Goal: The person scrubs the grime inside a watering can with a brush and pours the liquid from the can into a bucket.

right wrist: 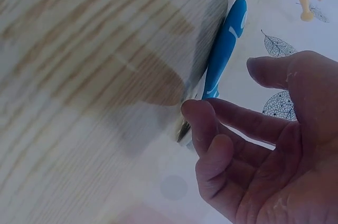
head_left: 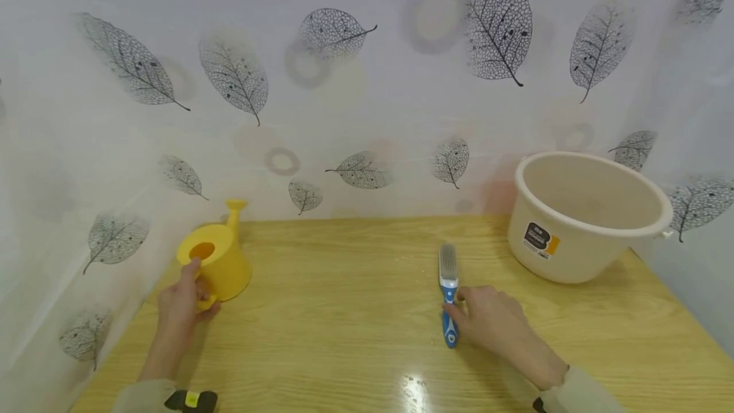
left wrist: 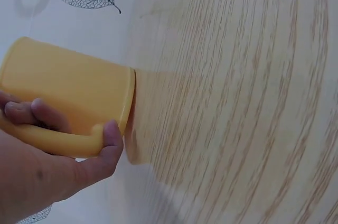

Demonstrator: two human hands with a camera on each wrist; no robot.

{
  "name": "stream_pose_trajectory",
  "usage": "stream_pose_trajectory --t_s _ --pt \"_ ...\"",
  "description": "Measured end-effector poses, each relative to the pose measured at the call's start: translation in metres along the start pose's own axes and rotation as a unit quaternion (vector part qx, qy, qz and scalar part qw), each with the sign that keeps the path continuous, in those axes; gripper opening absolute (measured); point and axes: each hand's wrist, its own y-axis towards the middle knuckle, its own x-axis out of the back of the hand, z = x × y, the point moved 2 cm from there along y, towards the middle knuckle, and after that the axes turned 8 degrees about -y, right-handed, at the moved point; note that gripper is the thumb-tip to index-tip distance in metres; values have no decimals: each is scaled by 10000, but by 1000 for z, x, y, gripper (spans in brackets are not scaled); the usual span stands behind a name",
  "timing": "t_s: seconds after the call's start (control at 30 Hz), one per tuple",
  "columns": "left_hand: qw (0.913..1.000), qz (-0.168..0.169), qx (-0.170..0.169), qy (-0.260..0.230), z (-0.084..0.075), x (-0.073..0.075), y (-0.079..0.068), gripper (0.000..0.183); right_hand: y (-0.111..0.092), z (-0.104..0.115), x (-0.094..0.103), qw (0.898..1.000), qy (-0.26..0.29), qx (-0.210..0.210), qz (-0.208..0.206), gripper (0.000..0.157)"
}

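A yellow watering can [head_left: 226, 269] stands at the left of the wooden table, its spout pointing to the back. My left hand [head_left: 180, 298] grips its handle [left wrist: 63, 142]; in the left wrist view the fingers pass through the loop and the thumb lies at the handle's lower end. Right of the middle lies a wire brush [head_left: 448, 295] with a blue and white handle and grey bristles facing up. My right hand [head_left: 493, 320] hovers at the right side of that handle, thumb and fingers apart. In the right wrist view its bent fingertips [right wrist: 198, 110] overlap the brush's neck.
A large cream plastic tub [head_left: 579, 253] with a dark label stands at the back right of the table [head_left: 344, 311]. Behind and at the left hangs a pale sheet [head_left: 355, 101] printed with dark leaves.
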Motion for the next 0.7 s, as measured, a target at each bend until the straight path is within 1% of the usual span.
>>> stream_pose_trajectory --t_s 0.1,0.17,0.27,0.4,0.43,0.53,0.6,0.67,0.7 --pt "9998 -149 -72 100 -1 -4 -2 59 0 1 0 10000 5 -9 -3 25" --pt "9995 -166 -124 230 -2 -7 -5 60 0 2 0 10000 5 -16 1 27" --pt "9992 -86 -164 355 -3 -10 -9 61 1 3 0 9999 56 -69 73 30" --pt "9986 104 -203 482 -3 -13 -13 60 1 5 -1 9996 142 -144 198 30" --pt "9979 118 -243 587 -4 -13 -14 60 2 5 -1 9995 155 -153 213 30" --pt "9907 -122 -601 1212 -5 -14 -15 65 2 5 -2 9995 162 -162 226 30" --pt "9846 -279 -812 1520 -7 -13 -16 72 3 5 -2 9995 158 -155 229 30" --pt "9786 -333 -947 1796 -8 -13 -18 79 3 5 -2 9995 149 -156 233 31" --pt "9780 -244 -953 1840 -8 -14 -19 83 3 5 -2 9995 140 -161 238 32"
